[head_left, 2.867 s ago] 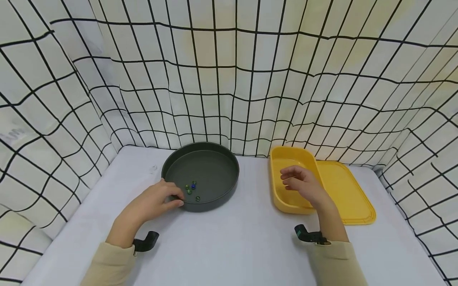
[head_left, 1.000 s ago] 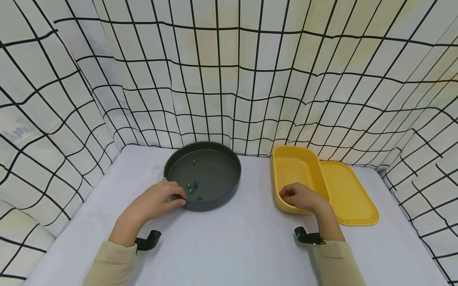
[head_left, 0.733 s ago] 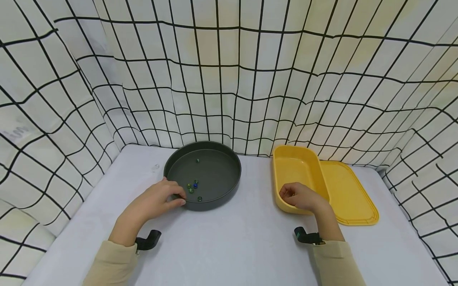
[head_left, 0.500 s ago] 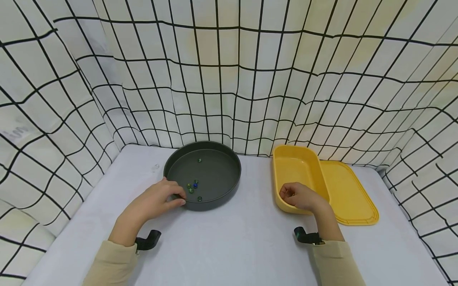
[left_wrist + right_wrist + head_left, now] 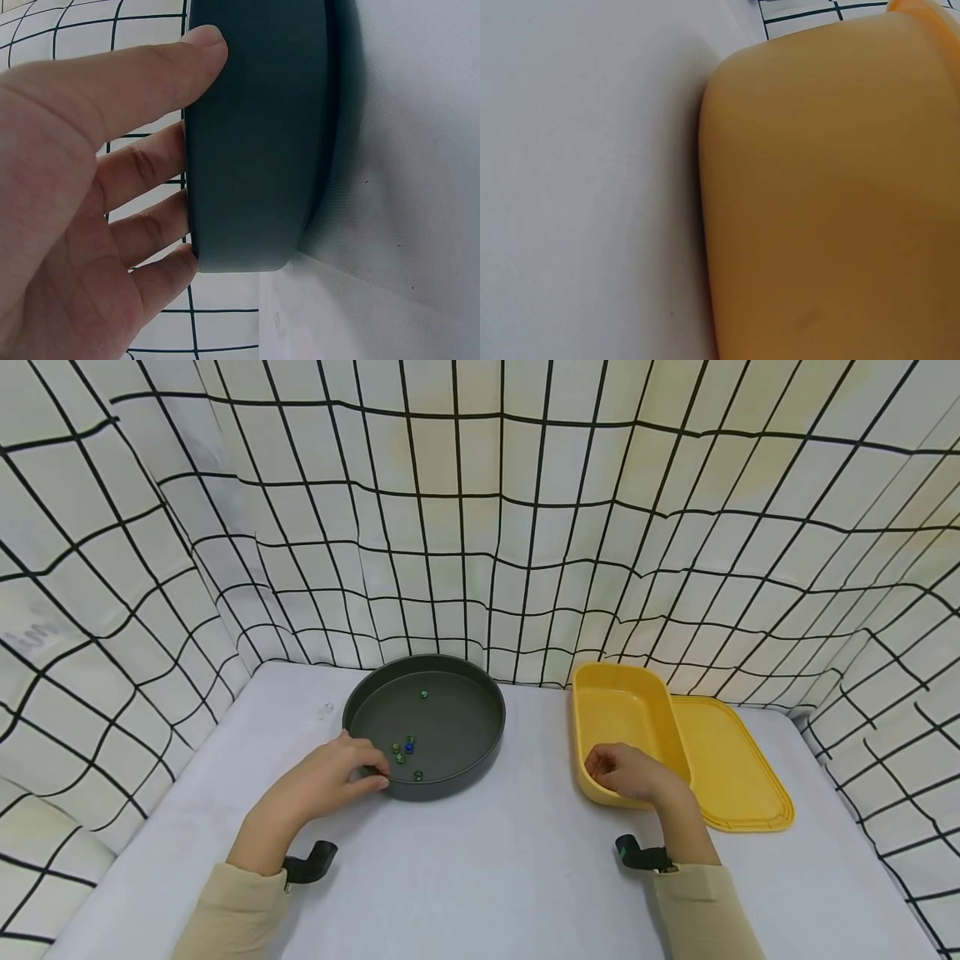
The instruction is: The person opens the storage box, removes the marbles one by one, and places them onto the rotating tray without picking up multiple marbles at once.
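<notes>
My left hand (image 5: 324,782) grips the near-left rim of a round dark grey pan (image 5: 465,727). In the left wrist view the thumb (image 5: 204,46) lies on the outer wall, and the other fingers reach over the rim. Several small glass marbles (image 5: 401,758), mostly green, sit near that hand, with a blue marble (image 5: 409,748) among them. Farther back in the pan is a lone green marble (image 5: 424,694). My right hand (image 5: 628,772) reaches with curled fingers into the near end of a yellow rectangular tub (image 5: 626,706); I cannot tell whether it holds anything.
A flat yellow lid (image 5: 738,768) lies against the tub's right side on the white tabletop (image 5: 480,877). Black netting (image 5: 495,556) over white sheeting encloses the back and both sides. Each wrist carries a small black camera (image 5: 311,862).
My right hand has lowered into the tub's near end. An extra green marble has appeared in the back of the pan and rolled rightward. My left hand keeps its grip on the rim.
</notes>
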`<state>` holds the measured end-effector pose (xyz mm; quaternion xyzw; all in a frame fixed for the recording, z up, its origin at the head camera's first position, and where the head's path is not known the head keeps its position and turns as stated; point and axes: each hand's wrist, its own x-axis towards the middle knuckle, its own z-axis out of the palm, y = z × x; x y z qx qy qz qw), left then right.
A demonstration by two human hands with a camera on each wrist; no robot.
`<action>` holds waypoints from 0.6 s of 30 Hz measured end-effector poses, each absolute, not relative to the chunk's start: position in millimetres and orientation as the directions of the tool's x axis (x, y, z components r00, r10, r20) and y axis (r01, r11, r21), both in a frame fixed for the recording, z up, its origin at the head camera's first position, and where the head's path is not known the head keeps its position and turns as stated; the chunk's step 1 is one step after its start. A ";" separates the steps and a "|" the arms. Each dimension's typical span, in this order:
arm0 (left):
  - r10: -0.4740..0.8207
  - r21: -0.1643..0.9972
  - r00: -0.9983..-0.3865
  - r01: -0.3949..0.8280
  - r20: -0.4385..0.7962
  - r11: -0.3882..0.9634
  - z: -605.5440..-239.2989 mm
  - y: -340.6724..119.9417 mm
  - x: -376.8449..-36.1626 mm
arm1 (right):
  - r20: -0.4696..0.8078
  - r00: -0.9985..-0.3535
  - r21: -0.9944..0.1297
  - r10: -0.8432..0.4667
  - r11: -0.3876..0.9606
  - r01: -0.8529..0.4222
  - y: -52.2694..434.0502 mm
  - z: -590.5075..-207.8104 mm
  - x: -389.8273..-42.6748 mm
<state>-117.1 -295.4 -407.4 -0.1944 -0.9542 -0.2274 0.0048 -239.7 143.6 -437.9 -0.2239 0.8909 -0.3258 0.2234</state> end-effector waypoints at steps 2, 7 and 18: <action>0.369 0.431 -0.925 0.372 0.095 0.822 -407.4 -295.2 -117.4 | -0.247 -0.800 -0.682 -0.548 0.684 -0.258 143.7 -438.0 -239.6; 0.364 0.431 -0.927 0.365 0.089 0.825 -407.5 -295.5 -118.0 | -0.238 -0.802 -0.683 -0.548 0.682 -0.263 144.5 -438.0 -239.8; 0.358 0.435 -0.930 0.358 0.086 0.826 -409.0 -295.8 -118.2 | -0.229 -0.809 -0.711 -0.541 0.660 -0.241 148.1 -436.8 -240.4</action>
